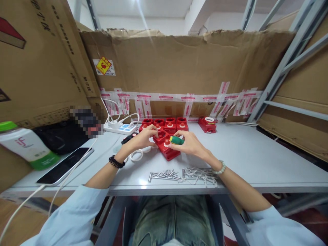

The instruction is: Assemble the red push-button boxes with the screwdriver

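A red plastic housing [167, 151] lies on the grey table [256, 160] in front of me. My left hand [143, 138] rests on its far left corner, fingers curled around the edge. My right hand [188, 145] grips a short screwdriver with a green and yellow handle [176, 140], held over the housing's top. A small red button part shows on the housing beside the tool. A heap of silver screws [166, 174] and a heap of bent metal clips [201, 173] lie near the table's front edge, under my wrists.
A row of red housings [164, 124] stands at the back, one more [208, 124] to the right. White rings [136, 155], a power strip [120, 128], a phone [65, 165] and a bottle [27, 145] lie left. Cardboard walls surround the table; metal shelving stands right.
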A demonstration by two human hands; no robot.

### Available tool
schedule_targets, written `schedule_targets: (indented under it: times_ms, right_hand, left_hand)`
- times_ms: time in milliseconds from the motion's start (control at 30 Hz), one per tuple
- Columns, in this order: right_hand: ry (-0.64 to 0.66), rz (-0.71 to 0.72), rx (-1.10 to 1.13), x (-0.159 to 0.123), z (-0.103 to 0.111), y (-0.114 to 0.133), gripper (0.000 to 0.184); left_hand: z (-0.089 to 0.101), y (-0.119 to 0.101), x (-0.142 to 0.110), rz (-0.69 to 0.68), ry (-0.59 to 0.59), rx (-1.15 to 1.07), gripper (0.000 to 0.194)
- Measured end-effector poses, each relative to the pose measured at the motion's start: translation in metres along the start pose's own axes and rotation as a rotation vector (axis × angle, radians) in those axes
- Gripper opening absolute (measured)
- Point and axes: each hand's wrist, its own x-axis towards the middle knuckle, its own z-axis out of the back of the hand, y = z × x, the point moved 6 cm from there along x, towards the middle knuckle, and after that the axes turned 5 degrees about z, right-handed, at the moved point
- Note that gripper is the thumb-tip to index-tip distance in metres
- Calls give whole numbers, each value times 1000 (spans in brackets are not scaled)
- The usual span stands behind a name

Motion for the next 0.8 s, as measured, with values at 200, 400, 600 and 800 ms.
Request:
schedule_targets:
  times_ms: [200,400,600,800]
  right_hand:
    - [23,2,-83,-3,-7,2,45]
    - [50,-21,-328,-7,-20,10,73]
    - [117,-47,-428,-7,-30,12,67]
    - [103,-117,-408,-8,4,0,55]
  left_hand:
    - [-11,-7,3,15,35,54,29]
    - [-17,-4,1,-12,11,5,50]
    - [-20,-6,-2,-37,14,-59,67]
    - [-15,-14,-4,-83,-26,-70,65]
